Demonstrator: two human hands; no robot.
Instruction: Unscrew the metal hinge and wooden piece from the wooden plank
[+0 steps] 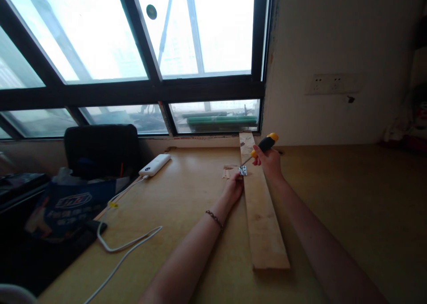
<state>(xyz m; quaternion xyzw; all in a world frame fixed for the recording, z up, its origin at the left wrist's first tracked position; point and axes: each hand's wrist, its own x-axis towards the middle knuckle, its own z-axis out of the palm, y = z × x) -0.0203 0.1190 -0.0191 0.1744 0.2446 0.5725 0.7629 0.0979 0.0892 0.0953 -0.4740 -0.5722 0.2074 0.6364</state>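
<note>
A long wooden board [263,215] lies lengthwise on the table. At its left edge, toward the far end, sits a small metal hinge [243,170]. My left hand [233,186] is closed at the hinge, its fingertips against the near side; the fingers are partly hidden. A short piece of wood [229,167] lies just left of the hinge, beyond that hand. Over the board, my right hand [271,163] grips a yellow and black screwdriver [266,143]. The screwdriver is tilted, with its tip down at the hinge. Any screw under the tip is too small to make out.
A white power bank [155,165] with a white cable [128,248] lies on the table [193,206] at left. Beyond the table's left edge are a black chair [102,146] and a blue bag [73,210]. The board's far end reaches the windowed wall.
</note>
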